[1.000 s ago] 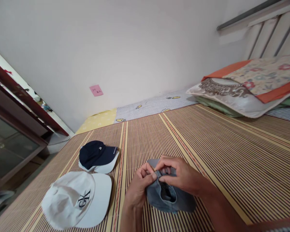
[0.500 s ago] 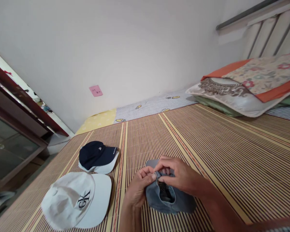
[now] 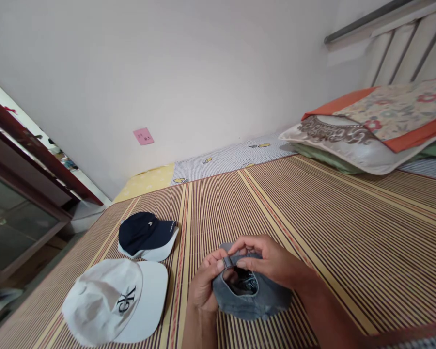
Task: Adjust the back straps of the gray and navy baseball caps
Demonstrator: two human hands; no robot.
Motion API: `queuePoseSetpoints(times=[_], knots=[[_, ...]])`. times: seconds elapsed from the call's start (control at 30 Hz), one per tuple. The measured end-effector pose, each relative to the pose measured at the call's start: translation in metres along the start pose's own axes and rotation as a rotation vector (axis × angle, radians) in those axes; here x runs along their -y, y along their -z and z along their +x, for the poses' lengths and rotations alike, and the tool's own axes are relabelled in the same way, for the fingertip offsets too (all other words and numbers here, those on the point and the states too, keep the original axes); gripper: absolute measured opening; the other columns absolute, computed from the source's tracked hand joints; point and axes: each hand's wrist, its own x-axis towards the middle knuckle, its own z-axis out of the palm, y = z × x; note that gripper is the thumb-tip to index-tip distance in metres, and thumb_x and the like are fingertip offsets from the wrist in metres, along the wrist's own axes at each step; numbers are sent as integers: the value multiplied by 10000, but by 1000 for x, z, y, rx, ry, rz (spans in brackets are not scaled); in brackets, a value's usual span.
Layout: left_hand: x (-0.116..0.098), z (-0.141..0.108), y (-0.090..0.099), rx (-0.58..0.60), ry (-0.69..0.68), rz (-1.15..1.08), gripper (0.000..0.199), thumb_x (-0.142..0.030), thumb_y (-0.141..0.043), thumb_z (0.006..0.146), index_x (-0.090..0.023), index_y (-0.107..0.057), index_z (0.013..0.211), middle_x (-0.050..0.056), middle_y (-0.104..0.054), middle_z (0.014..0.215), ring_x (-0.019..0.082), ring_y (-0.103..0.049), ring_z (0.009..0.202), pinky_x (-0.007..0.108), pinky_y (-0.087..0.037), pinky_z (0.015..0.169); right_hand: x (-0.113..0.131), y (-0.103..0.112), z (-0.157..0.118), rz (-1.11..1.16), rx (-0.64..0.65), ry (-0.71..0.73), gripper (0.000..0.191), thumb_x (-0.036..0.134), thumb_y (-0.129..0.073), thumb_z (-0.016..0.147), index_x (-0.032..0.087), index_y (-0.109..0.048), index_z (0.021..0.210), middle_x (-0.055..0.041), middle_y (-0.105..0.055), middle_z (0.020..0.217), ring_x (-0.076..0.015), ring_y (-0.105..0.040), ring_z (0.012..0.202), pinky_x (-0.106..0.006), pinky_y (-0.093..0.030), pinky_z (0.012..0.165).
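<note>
Beyond the hands, a pale wall (image 3: 203, 72) with a pink note (image 3: 143, 136) stuck on; below, a striped bamboo mat (image 3: 294, 203), with stacked pillows (image 3: 349, 150) at far right. Over the near part of the mat, between both hands: a gray-blue baseball cap (image 3: 249, 308), with back opening toward the camera and brim away. Just now shifted slightly leftward and turned, with adjuster strap (image 3: 234, 260) flatter across the opening and patterned lining (image 3: 250, 285) in plainer view. Probably means easier fingertip access to the buckle (image 3: 227, 262). In the left hand (image 3: 206, 281), strap pinched narrowly at the buckle, thumb on top. In the right hand (image 3: 276, 264), strap apparently held between bent index finger and thumb; hard to tell how firmly. Off to the left, apart from the hands: a white baseball cap (image 3: 94, 291) with black lettering, and, beyond, a navy baseball cap (image 3: 136, 235) atop a second white cap (image 3: 163, 251).
</note>
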Motion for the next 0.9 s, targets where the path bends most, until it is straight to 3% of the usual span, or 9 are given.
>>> queuePoseSetpoints(times=[0.13,0.27,0.4,0.57,0.77,0.9], knots=[[6,-1,-1,91,-14,-45,315,-351,-873,698,-142,-638,680,-83,-396,475,41,-291,447,187,-372,525,2,4,1,6,-4,-6,77,213,-696,829,202,-726,899,18,-687,816,-141,-609,764,-269,-469,732],[3,-2,0,91,-28,-33,320,-366,-878,688,-131,-662,711,-65,-450,493,45,-344,455,184,-382,535,-4,11,-1,7,-12,-19,50,216,-685,807,201,-692,854,33,-628,761,-132,-556,721,-261,-434,697],[-9,-5,6,7,-42,61,305,-326,-891,685,-113,-694,780,-9,-580,588,69,-475,526,159,-362,533,-17,25,-6,29,18,-103,146,322,-689,847,193,-683,915,36,-584,734,-132,-517,692,-260,-381,653],[-23,-11,18,-24,-115,87,297,-361,-873,730,-132,-686,761,-30,-544,562,85,-491,572,172,-387,590,-30,43,-12,89,129,-143,320,473,-780,780,189,-634,800,38,-527,714,-128,-464,661,-249,-319,602],[-31,-18,27,78,16,384,419,-490,-877,702,-119,-711,800,5,-614,597,72,-442,496,180,-282,482,-35,45,-17,290,40,-4,418,545,-767,830,191,-575,718,44,-483,683,-114,-416,623,-237,-305,571],[-35,-21,32,90,63,433,448,-520,-882,683,-123,-710,799,1,-609,596,71,-434,484,189,-279,487,-41,40,-22,489,-37,8,397,512,-815,805,181,-608,733,49,-485,650,-100,-390,574,-218,-288,522]])
